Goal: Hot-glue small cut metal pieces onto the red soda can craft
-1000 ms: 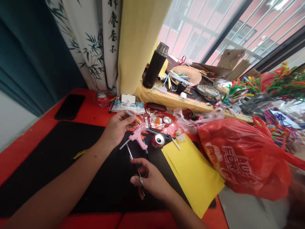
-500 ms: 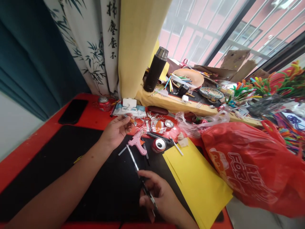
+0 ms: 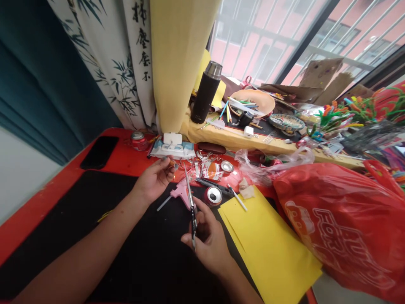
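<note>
My left hand (image 3: 155,179) hovers over the red table's back edge with its fingertips pinched on a small silvery piece (image 3: 172,162) that is too small to name. My right hand (image 3: 207,240) is closed on a pair of scissors (image 3: 190,202), whose blades point up and away toward the left hand. A pink glue gun (image 3: 181,193) lies on the black mat (image 3: 79,219) between the two hands. A cut red can (image 3: 213,195) lies on its side just right of the scissors. Yellow paper sheets (image 3: 268,245) lie to the right of my right hand.
A big red plastic bag (image 3: 341,228) fills the right side. A black phone (image 3: 99,152) lies at the back left. A black flask (image 3: 205,93), a bowl of pens (image 3: 253,101) and pipe cleaners (image 3: 348,114) stand on the sill. Can scraps (image 3: 210,169) litter the table's back edge.
My right hand has swung the scissors from pointing left to pointing up toward the left hand. The left hand stayed pinched on its small piece. The view has shifted slightly.
</note>
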`<act>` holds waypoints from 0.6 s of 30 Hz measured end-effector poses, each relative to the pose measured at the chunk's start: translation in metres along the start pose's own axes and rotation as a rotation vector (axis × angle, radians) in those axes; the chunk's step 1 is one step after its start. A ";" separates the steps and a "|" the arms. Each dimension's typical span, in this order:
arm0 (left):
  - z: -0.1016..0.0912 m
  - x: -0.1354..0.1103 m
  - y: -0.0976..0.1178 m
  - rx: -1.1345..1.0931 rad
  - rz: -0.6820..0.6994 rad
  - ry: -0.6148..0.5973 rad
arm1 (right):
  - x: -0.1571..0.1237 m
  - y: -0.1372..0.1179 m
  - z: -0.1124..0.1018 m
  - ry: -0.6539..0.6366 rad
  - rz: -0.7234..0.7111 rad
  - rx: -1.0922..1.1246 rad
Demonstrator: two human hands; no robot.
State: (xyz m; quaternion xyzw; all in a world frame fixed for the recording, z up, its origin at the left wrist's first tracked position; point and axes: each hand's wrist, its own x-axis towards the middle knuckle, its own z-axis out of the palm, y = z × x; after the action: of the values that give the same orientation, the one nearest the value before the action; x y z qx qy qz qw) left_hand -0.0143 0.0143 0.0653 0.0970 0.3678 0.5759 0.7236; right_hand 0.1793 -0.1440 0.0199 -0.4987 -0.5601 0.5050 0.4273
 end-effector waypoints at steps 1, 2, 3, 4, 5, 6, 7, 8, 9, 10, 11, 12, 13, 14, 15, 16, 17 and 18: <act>0.000 0.000 0.000 -0.005 0.000 0.003 | 0.001 0.001 0.001 0.002 -0.014 -0.037; 0.000 0.001 -0.001 -0.011 0.000 0.007 | 0.002 0.002 0.002 0.004 -0.023 -0.056; 0.000 0.001 -0.001 -0.015 -0.001 0.012 | 0.002 0.003 0.002 0.006 -0.028 -0.067; 0.000 0.002 -0.001 -0.019 -0.004 0.015 | 0.002 0.004 0.003 0.004 -0.031 -0.085; 0.000 0.002 -0.002 -0.021 -0.008 0.016 | 0.003 0.005 0.004 -0.001 -0.031 -0.103; 0.000 0.002 -0.002 -0.024 -0.013 0.016 | 0.003 0.005 0.004 -0.008 -0.031 -0.121; 0.000 0.002 -0.002 -0.026 -0.020 0.013 | 0.003 0.005 0.004 -0.016 -0.033 -0.136; 0.000 0.002 -0.002 -0.029 -0.028 0.010 | 0.002 0.005 0.004 -0.023 -0.037 -0.148; -0.001 0.003 -0.003 -0.034 -0.036 0.008 | 0.002 0.004 0.004 -0.030 -0.042 -0.156; -0.002 0.003 -0.003 -0.039 -0.044 0.006 | 0.003 0.004 0.004 -0.035 -0.047 -0.160; -0.003 0.004 -0.003 -0.042 -0.053 0.003 | 0.003 0.004 0.004 -0.035 -0.050 -0.162; -0.004 0.004 -0.003 -0.044 -0.061 -0.004 | 0.003 0.004 0.004 -0.032 -0.048 -0.163; -0.005 0.005 -0.004 -0.042 -0.068 -0.013 | 0.003 0.004 0.005 -0.031 -0.041 -0.165; -0.006 0.006 -0.004 -0.039 -0.072 -0.021 | 0.003 0.005 0.005 -0.029 -0.035 -0.171; -0.008 0.007 -0.004 -0.037 -0.073 -0.028 | 0.003 0.005 0.005 -0.027 -0.033 -0.182; -0.009 0.007 -0.005 -0.035 -0.073 -0.031 | 0.003 0.006 0.005 -0.026 -0.033 -0.194; -0.009 0.008 -0.005 -0.035 -0.071 -0.032 | 0.002 0.007 0.005 -0.028 -0.037 -0.208; -0.010 0.008 -0.006 -0.035 -0.069 -0.031 | 0.002 0.007 0.005 -0.030 -0.040 -0.221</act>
State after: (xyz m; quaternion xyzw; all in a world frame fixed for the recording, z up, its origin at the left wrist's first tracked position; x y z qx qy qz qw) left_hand -0.0157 0.0173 0.0518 0.0805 0.3495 0.5553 0.7504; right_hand 0.1752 -0.1427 0.0123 -0.5238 -0.6287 0.4388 0.3712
